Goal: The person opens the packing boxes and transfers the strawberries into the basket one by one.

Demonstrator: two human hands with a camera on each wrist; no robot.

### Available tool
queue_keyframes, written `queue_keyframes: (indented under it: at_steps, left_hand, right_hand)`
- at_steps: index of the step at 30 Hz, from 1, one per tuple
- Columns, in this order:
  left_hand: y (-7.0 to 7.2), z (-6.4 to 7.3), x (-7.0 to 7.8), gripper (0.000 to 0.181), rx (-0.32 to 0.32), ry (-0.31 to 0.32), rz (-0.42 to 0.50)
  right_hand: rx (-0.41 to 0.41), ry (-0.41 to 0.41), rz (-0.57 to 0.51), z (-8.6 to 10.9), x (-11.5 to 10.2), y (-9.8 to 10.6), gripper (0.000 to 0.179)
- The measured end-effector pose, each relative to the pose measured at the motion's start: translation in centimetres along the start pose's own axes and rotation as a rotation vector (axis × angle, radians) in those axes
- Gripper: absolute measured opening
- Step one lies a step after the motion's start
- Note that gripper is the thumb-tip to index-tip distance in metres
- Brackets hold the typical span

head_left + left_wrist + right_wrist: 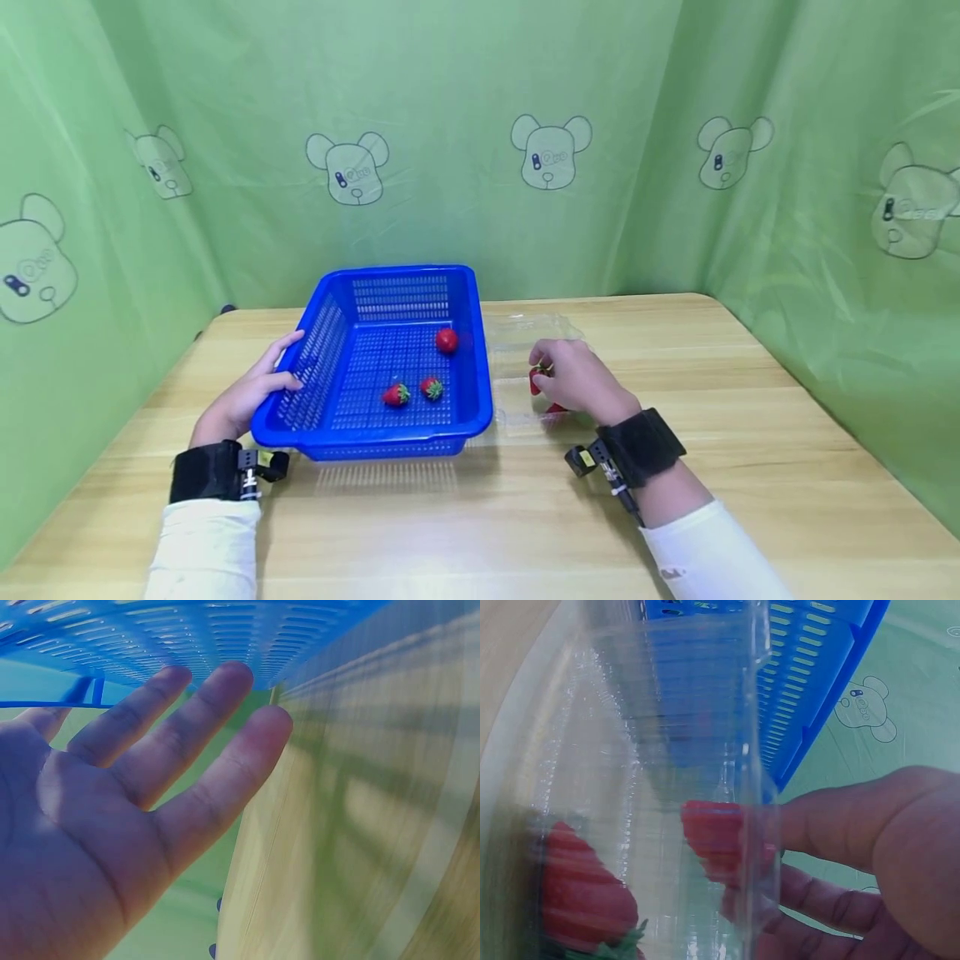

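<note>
A blue plastic basket holds two strawberries with green leaves and one round red fruit. At its left rim my left hand holds on, thumb over the edge; the left wrist view shows fairly straight fingers against the outer side. My right hand pinches a strawberry over a clear plastic box to the right of the basket. Another strawberry lies in the box, seen through its wall; the hand partly hides it in the head view.
The basket and box rest on a light wooden table. Green curtains printed with bear heads enclose the back and both sides. Each wrist wears a black strap with a small camera.
</note>
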State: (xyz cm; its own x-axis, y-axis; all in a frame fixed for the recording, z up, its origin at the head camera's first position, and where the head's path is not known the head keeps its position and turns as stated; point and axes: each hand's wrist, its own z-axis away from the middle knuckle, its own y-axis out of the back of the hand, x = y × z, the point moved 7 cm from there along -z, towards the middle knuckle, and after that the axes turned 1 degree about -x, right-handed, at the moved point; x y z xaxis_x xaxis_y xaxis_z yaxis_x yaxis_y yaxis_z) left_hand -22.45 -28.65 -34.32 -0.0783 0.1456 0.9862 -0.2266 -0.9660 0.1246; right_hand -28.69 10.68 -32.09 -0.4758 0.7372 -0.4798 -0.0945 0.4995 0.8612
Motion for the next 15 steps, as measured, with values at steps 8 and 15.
queue_keyframes:
  at_steps: [8, 15]
  left_hand:
    - [0.1, 0.0, 0.0, 0.083, 0.009, -0.002, 0.006]
    - [0.2, -0.3, -0.3, 0.082, 0.010, -0.010, 0.001]
  right_hand:
    - [0.030, 0.045, 0.005, 0.0, -0.8, 0.5, 0.016]
    - [0.071, 0.062, 0.011, 0.3, -1.4, 1.3, 0.016]
